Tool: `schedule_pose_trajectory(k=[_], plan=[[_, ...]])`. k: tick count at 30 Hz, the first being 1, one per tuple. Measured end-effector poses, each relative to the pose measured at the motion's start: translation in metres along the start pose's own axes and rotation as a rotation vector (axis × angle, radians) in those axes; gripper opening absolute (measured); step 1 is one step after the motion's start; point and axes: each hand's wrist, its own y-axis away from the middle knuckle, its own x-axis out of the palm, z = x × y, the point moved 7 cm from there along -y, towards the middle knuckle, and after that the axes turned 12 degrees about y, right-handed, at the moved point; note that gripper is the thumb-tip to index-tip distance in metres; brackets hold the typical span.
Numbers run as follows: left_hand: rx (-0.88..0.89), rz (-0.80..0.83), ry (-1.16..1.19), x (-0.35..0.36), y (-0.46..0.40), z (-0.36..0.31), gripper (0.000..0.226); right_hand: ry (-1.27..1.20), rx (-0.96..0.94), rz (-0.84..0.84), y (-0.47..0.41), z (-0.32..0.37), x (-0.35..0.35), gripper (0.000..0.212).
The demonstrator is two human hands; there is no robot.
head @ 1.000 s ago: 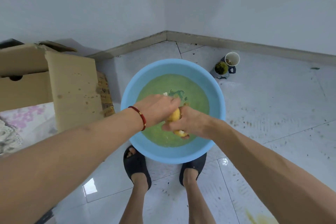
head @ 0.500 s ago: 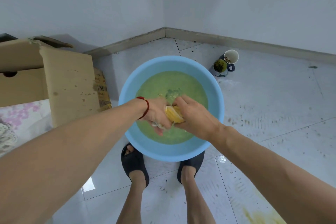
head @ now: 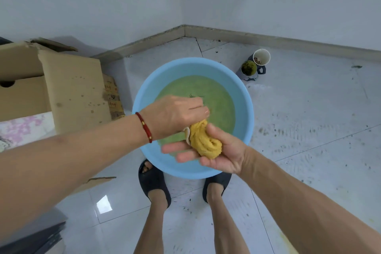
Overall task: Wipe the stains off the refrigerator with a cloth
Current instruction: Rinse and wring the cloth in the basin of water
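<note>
Cloth: a twisted yellow cloth (head: 204, 142), wrung into a thick rope, is held over the near side of the basin, one end in each hand.
Left hand: the left hand (head: 175, 115) reaches in from the left, palm down, its grip closed over the cloth's upper end; the fingers curl round it and hide that end.
Right hand: the right hand (head: 214, 150) lies palm up beneath the cloth's lower end, fingers stretched out to the left and only loosely cupped, thumb up beside the twist, so the cloth rests in an open palm rather than in a tight grip.
Bracelet: a red cord bracelet (head: 144, 127) circles the left wrist.
Basin: a round light-blue basin (head: 245, 113) sits on the floor, holding cloudy green water (head: 218, 101).
Feet: two feet in dark slippers (head: 153, 179) stand at the basin's near edge.
Cardboard box: an open brown cardboard box (head: 72, 86) stands just left of the basin, against the wall.
Cups: a white cup (head: 261, 57) and a mug with a dark green scrubber (head: 248, 67) stand together on the floor beyond the basin, to the right.
Floor: pale glossy tiles (head: 309, 119), speckled with dark marks on the right.
</note>
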Motion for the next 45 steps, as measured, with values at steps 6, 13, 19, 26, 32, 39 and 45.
schedule_pose_trajectory(k=[6, 13, 19, 26, 32, 39, 45], plan=[[-0.232, 0.452, -0.248, 0.034, -0.008, 0.024, 0.023, 0.971, 0.36, -0.582, 0.006, 0.026, -0.049, 0.021], [-0.926, 0.68, 0.057, 0.09, 0.012, 0.049, 0.026, 1.884, 0.556, -0.845, -0.002, 0.04, -0.064, 0.015], [-1.262, 0.782, 0.591, 0.096, 0.027, 0.049, 0.034, 2.234, 0.41, -0.925, -0.001, 0.04, -0.053, 0.018], [-0.671, 0.319, 0.072, 0.056, 0.004, 0.042, 0.008, 0.951, 0.231, -0.844, 0.031, 0.037, -0.058, 0.049], [-0.084, -0.101, 0.065, 0.005, -0.012, -0.005, 0.008, -0.012, -0.057, -0.395, 0.021, 0.008, -0.024, 0.052], [0.128, 0.006, -0.115, -0.005, -0.006, -0.006, 0.018, -0.107, 0.03, -0.06, -0.002, -0.002, 0.021, 0.047], [0.012, 0.362, -0.238, 0.008, -0.004, 0.01, 0.015, 0.857, 0.374, -0.601, 0.001, 0.019, -0.025, 0.018]])
